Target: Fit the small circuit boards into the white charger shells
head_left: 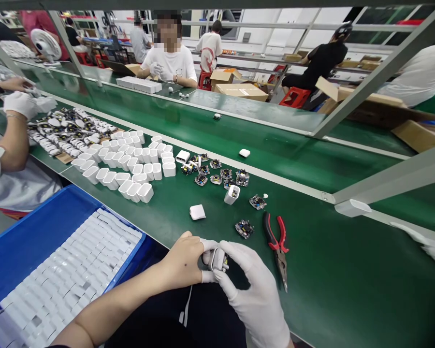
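Observation:
Near the table's front edge, a small white plastic housing (218,260) with circuit parts showing at its right end is held between my two hands. My left hand (186,260), bare with white covers on some fingertips, grips it from the left. White-gloved, my right hand (252,278) pinches its other side with thumb and fingers. Beyond them lie a circuit board (244,228), a closed-looking white case (197,212) and an upright white housing (232,194) with a board inside. Red-and-black needle-nose pliers (277,246) rest right of my right hand.
Several open white housings (145,192) stand in rows at left, beside a cluster of circuit boards (215,179). A blue bin (136,241) holds stacked white pieces. A co-worker's gloved hand (20,105) is far left. A metal frame post (387,171) slants across the right.

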{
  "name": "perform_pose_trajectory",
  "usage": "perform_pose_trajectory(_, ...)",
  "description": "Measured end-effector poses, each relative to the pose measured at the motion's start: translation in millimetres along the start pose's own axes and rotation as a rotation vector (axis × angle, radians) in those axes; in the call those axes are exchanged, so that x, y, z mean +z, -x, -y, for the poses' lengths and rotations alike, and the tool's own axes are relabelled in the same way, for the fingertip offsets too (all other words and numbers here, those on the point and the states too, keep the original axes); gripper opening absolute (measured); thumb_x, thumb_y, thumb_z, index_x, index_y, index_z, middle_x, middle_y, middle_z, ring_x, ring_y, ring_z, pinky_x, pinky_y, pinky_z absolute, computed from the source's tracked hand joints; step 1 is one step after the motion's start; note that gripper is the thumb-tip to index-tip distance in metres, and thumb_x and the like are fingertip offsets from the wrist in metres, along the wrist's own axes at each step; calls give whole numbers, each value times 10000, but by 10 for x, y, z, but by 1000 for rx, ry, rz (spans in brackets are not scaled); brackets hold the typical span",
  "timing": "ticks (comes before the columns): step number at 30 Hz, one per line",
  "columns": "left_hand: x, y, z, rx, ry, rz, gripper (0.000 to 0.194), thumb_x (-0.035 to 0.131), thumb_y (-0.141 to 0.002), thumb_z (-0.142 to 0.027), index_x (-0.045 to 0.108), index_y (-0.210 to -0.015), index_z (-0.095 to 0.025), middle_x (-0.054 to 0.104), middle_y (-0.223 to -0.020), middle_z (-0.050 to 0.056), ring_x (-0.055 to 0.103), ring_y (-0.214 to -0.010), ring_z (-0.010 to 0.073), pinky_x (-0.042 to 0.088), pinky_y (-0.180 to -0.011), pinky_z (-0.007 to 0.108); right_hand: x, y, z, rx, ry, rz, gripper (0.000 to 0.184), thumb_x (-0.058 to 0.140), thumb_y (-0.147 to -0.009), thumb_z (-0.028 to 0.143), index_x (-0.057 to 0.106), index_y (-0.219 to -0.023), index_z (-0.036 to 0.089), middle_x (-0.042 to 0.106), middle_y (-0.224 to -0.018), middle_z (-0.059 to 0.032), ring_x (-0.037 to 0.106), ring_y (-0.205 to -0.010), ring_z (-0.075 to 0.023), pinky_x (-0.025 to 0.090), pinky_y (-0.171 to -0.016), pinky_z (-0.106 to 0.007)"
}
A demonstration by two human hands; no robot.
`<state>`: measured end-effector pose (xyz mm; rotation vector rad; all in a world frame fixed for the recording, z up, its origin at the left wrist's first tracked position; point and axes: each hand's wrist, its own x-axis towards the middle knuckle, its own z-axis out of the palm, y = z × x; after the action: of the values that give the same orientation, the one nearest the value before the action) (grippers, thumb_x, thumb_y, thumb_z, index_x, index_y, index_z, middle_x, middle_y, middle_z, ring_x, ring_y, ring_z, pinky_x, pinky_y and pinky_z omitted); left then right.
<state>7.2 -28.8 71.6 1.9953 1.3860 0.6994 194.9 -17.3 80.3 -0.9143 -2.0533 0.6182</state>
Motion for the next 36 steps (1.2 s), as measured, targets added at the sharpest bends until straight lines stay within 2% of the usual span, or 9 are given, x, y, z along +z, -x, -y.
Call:
perform_pose_trajectory(11, -27, -17, -7, -7, 20, 27, 279, 683, -773, -387, 652, -1004, -232, 643, -742, -38, 578, -708, 158, 270, -700, 288, 53, 23, -39, -46, -29, -14, 526, 633, -859, 123, 507, -1351, 260, 650, -1178, -61, 624, -1080, -199, 533, -935, -357)
perform_pose_trajectory(14, -24, -22, 7, -15, 2, 29, 299, 690, -768, -404, 654, -1006, -228, 652, -751, -30, 585, -716, 166, 275, -700, 290, 44, 25, -50, -36, 3, -12, 514, 637, -843, 131, 537, -1322, 287, 667, -1172, -50, 622, -1107, -224, 515, -986, -406)
perform_pose_trajectory(16, -7, -15, 21, -17, -13, 29, 325, 696, -763, -423, 652, -1018, -226, 661, -760, -23, 590, -723, 172, 280, -696, 291, 56, 56, -54, 17, -15, 6, 490, 665, -831, 177, 562, -1295, 297, 660, -1202, -56, 604, -1157, -255, 491, -1025, -452)
perform_pose_trajectory(19, 36, 16, 32, 22, -49, -28, 387, 695, -770, -439, 636, -1084, -221, 675, -778, -10, 598, -732, 179, 294, -698, 298, 110, 138, -36, 238, -274, 22, 560, 679, -846, 351, 491, -1368, 275, 601, -1299, -113, 585, -1205, -291, 502, -1017, -478)
perform_pose_trajectory(22, 64, 63, 7, 146, -110, -159, 387, 664, -808, -429, 624, -1126, -211, 669, -748, -4, 585, -696, 172, 296, -676, 305, 157, 182, 29, 459, -557, -69, 725, 684, -832, 467, 366, -1447, 251, 552, -1340, -161, 611, -1177, -289, 525, -986, -467)
perform_pose_trajectory(24, 58, 100, -27, 239, -162, -270, 370, 641, -837, -399, 616, -1151, -205, 653, -708, -6, 558, -653, 165, 288, -651, 306, 152, 163, 96, 543, -648, -36, 761, 722, -800, 476, 379, -1436, 238, 567, -1324, -168, 634, -1142, -289, 527, -980, -466)
perform_pose_trajectory(28, 21, 192, -97, 347, -219, -411, 366, 641, -848, -350, 614, -1179, -198, 613, -645, -12, 508, -601, 158, 285, -628, 309, 115, 100, 239, 598, -747, 112, 603, 742, -771, 499, 565, -1271, 212, 659, -1236, -157, 659, -1099, -312, 538, -959, -477)
perform_pose_trajectory(32, 32, 308, -130, 314, -175, -415, 384, 648, -843, -365, 624, -1189, -199, 609, -680, -2, 520, -629, 161, 331, -635, 306, 207, 144, 337, 610, -730, -9, 462, 756, -761, 457, 637, -1136, 215, 710, -1146, -128, 686, -1038, -305, 572, -906, -452)
perform_pose_trajectory(36, 49, 389, -133, 267, -121, -409, 397, 657, -842, -379, 629, -1199, -206, 634, -787, 31, 548, -697, 177, 402, -660, 311, 354, 209, 378, 628, -656, -117, 444, 752, -765, 444, 642, -1123, 206, 718, -1122, -132, 691, -1019, -299, 579, -891, -445)
